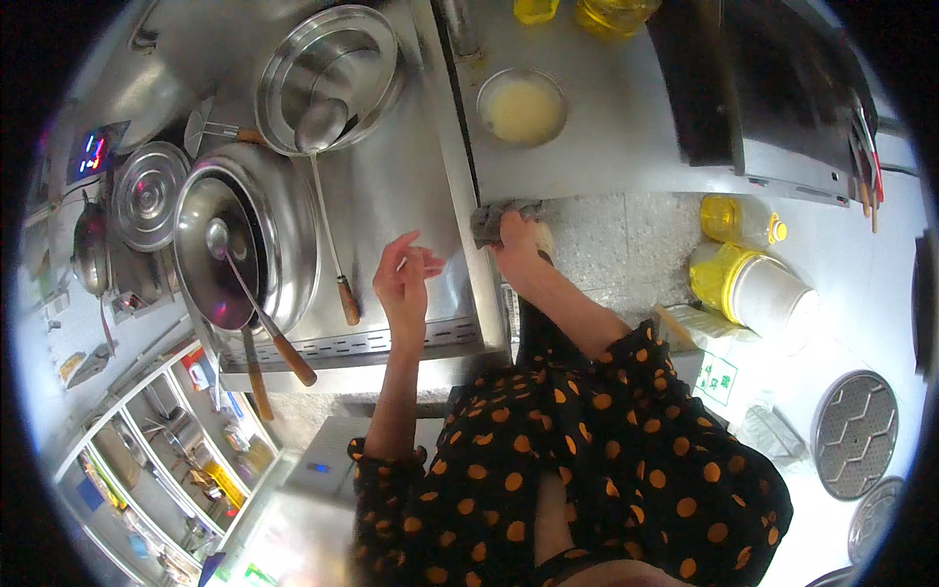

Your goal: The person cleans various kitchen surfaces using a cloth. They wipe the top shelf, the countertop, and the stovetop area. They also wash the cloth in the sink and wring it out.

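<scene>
My right hand [518, 242] grips a grey cloth [490, 224] at the right edge of the steel stove counter [411, 176], beside the gap next to the work table. Part of the cloth is hidden under my fingers. Above the counter, my left hand [405, 275] has its fingers apart and loosely bent, with nothing in it. Nearest to it on the left lies a ladle [319, 213] with a wooden handle, its bowl resting on the rim of a large steel pot [330, 66]. A metal bowl of pale yellow contents [523, 110] stands on the steel table [609, 147] beyond my right hand.
At the left, a wok [220, 257] with another ladle [253, 293] sits in a wide steel ring. Oil bottles [616, 15] stand at the table's back. A bottle [741, 220], a white bucket [770, 293] and bags [722, 367] are on the floor. Shelves [169, 455] hold utensils.
</scene>
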`<state>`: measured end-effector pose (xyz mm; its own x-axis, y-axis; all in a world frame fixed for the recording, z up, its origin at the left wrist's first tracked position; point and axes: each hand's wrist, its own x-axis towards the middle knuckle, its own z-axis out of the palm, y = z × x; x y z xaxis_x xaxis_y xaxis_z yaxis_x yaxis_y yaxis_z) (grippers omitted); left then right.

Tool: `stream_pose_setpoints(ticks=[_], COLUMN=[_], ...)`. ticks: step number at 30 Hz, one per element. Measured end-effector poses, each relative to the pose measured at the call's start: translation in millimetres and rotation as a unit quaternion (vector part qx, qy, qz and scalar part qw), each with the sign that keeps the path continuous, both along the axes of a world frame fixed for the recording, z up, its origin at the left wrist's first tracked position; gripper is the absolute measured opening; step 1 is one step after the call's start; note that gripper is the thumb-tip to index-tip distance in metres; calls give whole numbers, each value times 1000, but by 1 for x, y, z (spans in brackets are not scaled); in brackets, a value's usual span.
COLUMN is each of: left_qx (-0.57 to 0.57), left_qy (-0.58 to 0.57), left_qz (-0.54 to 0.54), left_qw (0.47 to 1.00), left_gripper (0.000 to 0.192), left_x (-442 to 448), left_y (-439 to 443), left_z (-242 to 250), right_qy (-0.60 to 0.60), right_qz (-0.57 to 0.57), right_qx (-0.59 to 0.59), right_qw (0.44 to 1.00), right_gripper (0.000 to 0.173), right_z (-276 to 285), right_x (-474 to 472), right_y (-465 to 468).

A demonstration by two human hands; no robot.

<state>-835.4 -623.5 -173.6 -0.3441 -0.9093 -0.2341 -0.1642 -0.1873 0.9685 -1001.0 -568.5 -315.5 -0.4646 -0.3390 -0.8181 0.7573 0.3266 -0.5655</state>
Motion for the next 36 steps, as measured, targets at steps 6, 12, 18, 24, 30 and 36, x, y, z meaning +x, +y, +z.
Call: stream_pose_setpoints(ticks=[6, 12, 18, 24, 30, 36], left_qx=[43, 223, 246, 207, 215, 110], left_qy=[64, 154, 177, 159, 62, 88], left_qz=[-27, -54, -42, -37, -60, 23], left_qw=[997, 961, 952, 965, 973, 990], left_gripper=[39, 63, 61, 53, 64, 72], left_x=[-65, -139, -179, -186, -182, -52], left_y=[-37, -49, -69, -69, -65, -44], left_z=[-4, -42, -61, -62, -59, -43], right_qy=[387, -61, 7, -27, 92, 95], right_qz=[489, 214, 159, 166, 356, 484], right_qx=[-179, -163, -123, -145, -121, -141], right_qw=[761, 961, 980, 975, 922, 858], right_gripper=[40, 29, 27, 33, 37, 44], right_z=[18, 90, 112, 103, 111, 115], right_x=[-52, -119, -156, -158, -137, -94], right_y=[59, 99, 119, 114, 106, 87])
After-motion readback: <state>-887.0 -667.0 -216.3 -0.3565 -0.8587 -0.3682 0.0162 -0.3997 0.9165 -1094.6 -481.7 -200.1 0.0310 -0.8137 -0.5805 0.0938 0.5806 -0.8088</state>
